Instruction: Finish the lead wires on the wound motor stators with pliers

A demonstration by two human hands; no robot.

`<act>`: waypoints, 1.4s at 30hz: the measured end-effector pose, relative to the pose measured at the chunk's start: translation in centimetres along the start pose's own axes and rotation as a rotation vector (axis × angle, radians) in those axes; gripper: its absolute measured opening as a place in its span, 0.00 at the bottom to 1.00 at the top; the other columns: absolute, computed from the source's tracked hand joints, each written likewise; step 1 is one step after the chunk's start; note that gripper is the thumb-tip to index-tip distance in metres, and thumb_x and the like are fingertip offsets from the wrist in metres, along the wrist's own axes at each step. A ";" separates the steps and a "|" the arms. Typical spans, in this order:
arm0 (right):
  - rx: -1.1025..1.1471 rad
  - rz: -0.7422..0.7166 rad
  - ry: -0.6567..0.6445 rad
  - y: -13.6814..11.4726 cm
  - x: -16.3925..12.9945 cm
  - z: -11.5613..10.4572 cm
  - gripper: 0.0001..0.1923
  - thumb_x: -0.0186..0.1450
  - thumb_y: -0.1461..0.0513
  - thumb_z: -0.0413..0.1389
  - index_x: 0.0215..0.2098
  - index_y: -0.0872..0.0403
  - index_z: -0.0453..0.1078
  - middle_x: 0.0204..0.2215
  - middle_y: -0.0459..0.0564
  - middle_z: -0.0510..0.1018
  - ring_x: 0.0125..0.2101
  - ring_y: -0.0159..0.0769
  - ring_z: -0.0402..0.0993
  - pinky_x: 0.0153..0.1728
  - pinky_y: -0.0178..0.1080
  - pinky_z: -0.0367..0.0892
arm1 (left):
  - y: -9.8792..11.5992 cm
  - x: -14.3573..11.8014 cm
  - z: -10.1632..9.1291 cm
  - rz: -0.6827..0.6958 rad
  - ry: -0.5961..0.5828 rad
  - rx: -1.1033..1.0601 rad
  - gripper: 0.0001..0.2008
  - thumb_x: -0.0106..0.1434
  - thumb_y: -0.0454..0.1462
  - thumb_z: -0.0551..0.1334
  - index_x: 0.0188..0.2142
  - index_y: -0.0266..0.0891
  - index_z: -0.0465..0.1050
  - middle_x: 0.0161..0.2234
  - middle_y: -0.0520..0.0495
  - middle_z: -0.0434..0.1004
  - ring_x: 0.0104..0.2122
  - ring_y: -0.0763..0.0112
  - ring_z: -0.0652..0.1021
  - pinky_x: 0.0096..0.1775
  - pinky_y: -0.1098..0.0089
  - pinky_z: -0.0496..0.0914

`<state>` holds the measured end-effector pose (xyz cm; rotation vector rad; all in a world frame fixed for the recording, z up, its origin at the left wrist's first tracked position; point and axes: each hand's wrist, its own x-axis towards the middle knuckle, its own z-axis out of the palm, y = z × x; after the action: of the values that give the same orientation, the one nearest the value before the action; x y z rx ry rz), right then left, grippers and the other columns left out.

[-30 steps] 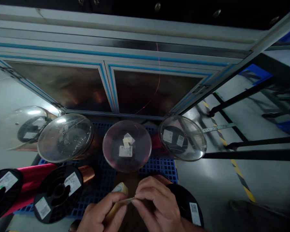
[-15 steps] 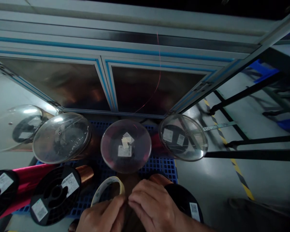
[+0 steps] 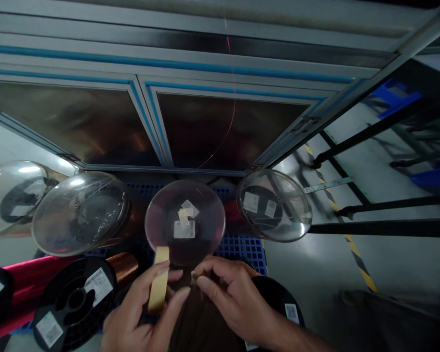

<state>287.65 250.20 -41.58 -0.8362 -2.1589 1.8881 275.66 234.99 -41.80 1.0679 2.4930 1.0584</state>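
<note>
2 hands: left hand (image 3: 143, 313) grips tape roll (image 3: 158, 286) edge-on; right hand (image 3: 229, 298) pinches its end.

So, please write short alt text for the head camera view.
A left hand holds a yellow tape roll while the right hand pinches its end, above wire spools with clear lids on a blue pallet.

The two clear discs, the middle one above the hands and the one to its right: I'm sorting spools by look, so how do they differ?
The middle disc is tinted reddish; the right disc looks clear and colourless. A strip of yellowish tape sits on the middle disc's top beside its white labels; the right disc shows two white labels and no tape. A thin red wire rises from the middle disc toward the cabinet; none shows at the right disc. Both are round, transparent, and stand by the blue pallet.
</note>
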 end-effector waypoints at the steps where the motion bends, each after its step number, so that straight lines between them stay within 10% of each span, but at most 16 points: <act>1: -0.036 -0.037 -0.010 -0.3 0.0 0.0 0.07 0.67 0.64 0.54 0.34 0.56 0.74 0.26 0.44 0.76 0.28 0.27 0.72 0.33 0.29 0.66 | 0.4 0.5 0.3 -0.058 -0.025 -0.075 0.15 0.62 0.46 0.64 0.47 0.48 0.69 0.37 0.55 0.84 0.34 0.69 0.84 0.34 0.73 0.79; 8: -0.125 -0.150 0.022 -1.2 -0.2 0.4 0.08 0.67 0.68 0.53 0.35 0.57 0.76 0.29 0.48 0.79 0.31 0.29 0.75 0.34 0.28 0.68 | 1.5 0.6 1.6 -0.272 0.001 -0.220 0.17 0.61 0.45 0.64 0.48 0.47 0.66 0.34 0.56 0.82 0.35 0.69 0.83 0.40 0.70 0.78; 23: -0.037 -0.208 0.132 -0.5 -0.2 1.2 0.11 0.65 0.68 0.54 0.44 0.56 0.76 0.30 0.50 0.81 0.31 0.31 0.77 0.34 0.31 0.72 | -0.6 0.6 1.5 0.163 0.125 0.017 0.13 0.60 0.37 0.67 0.44 0.40 0.72 0.33 0.52 0.83 0.33 0.73 0.84 0.36 0.80 0.77; 27: 0.103 0.023 0.136 -0.8 0.3 1.0 0.21 0.62 0.65 0.58 0.54 0.57 0.69 0.32 0.48 0.82 0.31 0.31 0.78 0.35 0.32 0.73 | 0.5 0.8 1.9 0.102 0.156 -0.081 0.08 0.61 0.34 0.65 0.41 0.40 0.72 0.32 0.54 0.82 0.31 0.77 0.83 0.37 0.82 0.77; 31: 0.198 0.252 0.099 -0.8 0.9 0.3 0.07 0.63 0.59 0.60 0.33 0.56 0.75 0.27 0.46 0.79 0.28 0.29 0.74 0.30 0.29 0.68 | 1.2 0.8 2.4 -0.082 0.184 -0.229 0.13 0.60 0.35 0.66 0.45 0.41 0.71 0.32 0.55 0.82 0.31 0.76 0.83 0.38 0.79 0.77; 38: 0.113 0.239 0.199 1.7 3.6 -2.2 0.10 0.66 0.58 0.57 0.32 0.56 0.74 0.22 0.42 0.74 0.24 0.27 0.70 0.28 0.30 0.65 | -0.2 7.2 3.2 0.119 0.175 0.185 0.23 0.62 0.38 0.67 0.55 0.39 0.66 0.44 0.44 0.82 0.41 0.63 0.83 0.42 0.66 0.77; 42: -0.090 0.244 0.147 2.0 5.6 -4.1 0.07 0.66 0.63 0.57 0.30 0.55 0.74 0.20 0.40 0.73 0.23 0.25 0.67 0.27 0.29 0.62 | 0.1 10.8 5.8 0.208 -0.022 0.119 0.34 0.58 0.34 0.69 0.59 0.43 0.57 0.46 0.48 0.82 0.41 0.64 0.83 0.43 0.66 0.76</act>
<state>285.47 256.67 -44.00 -1.2655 -2.1492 1.7761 270.70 245.73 -45.17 1.3914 2.4966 0.9538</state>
